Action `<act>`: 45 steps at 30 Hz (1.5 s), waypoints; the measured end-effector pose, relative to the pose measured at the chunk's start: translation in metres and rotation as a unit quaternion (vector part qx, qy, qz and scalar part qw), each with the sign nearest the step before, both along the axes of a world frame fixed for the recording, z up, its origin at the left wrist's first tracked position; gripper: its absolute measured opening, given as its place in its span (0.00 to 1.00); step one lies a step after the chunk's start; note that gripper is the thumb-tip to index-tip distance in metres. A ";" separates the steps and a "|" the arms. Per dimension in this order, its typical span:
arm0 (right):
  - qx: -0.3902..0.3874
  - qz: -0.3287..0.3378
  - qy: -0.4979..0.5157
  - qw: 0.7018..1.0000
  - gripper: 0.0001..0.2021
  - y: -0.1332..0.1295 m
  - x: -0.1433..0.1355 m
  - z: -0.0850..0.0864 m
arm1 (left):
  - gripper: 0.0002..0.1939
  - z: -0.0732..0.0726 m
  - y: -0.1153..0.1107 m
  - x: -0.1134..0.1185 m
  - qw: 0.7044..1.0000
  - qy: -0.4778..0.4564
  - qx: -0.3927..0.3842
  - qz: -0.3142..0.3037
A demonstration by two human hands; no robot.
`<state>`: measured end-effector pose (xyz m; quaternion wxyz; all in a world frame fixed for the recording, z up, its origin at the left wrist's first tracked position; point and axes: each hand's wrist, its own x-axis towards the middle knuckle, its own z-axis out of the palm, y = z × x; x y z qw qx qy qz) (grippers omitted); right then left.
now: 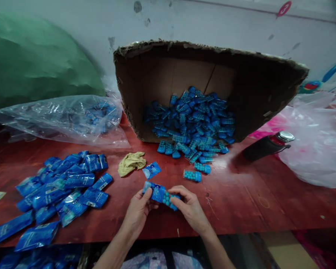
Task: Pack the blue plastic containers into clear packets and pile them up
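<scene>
My left hand (pixel 141 207) pinches a blue printed sleeve (pixel 157 192) between thumb and fingers. In my right hand (pixel 189 204) is a small clear bottle of turquoise balls (pixel 168 198) with a blue cap, its clear end against or inside the sleeve. Just beyond them lies a flat blue printed piece (pixel 151 170) beside a crumpled yellow cloth (pixel 132 163). Two more bottles of the same kind, one a nearby bottle (pixel 192 175), rest on the red table (pixel 235 209). On the left is a heap of blue-wrapped pieces (pixel 64 183).
A large cardboard box (pixel 128 93) lies on its side, bottles spilling from its mouth. Behind the heap sits a clear plastic bag (pixel 58 116). A dark flask (pixel 264 147) and a whitish plastic bag (pixel 310 142) stand right. More blue packs (pixel 39 257) show below the table edge.
</scene>
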<state>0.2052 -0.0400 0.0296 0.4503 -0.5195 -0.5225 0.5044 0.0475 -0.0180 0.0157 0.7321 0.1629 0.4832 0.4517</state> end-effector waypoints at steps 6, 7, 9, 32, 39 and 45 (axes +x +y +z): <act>0.102 -0.073 -0.088 0.988 0.09 -0.006 -0.026 -0.012 | 0.12 0.000 0.002 0.004 0.999 -0.042 -0.029 -0.012; 0.119 -0.063 -0.084 0.987 0.10 -0.006 -0.028 -0.011 | 0.11 0.000 0.003 0.002 0.998 -0.048 -0.041 -0.017; 0.105 -0.018 -0.039 0.994 0.12 -0.006 -0.027 -0.008 | 0.07 -0.001 0.004 -0.002 0.996 -0.049 -0.067 -0.027; -0.086 0.123 0.280 0.948 0.27 0.004 -0.002 -0.018 | 0.11 0.006 -0.009 0.002 0.976 -0.160 -0.027 -0.142; -0.057 0.052 0.174 0.982 0.24 -0.003 -0.013 -0.017 | 0.09 0.013 -0.021 0.016 0.988 -0.124 -0.061 -0.061; -0.023 0.097 0.050 0.994 0.23 0.004 -0.010 -0.013 | 0.08 0.023 -0.012 0.000 0.994 -0.085 -0.069 0.023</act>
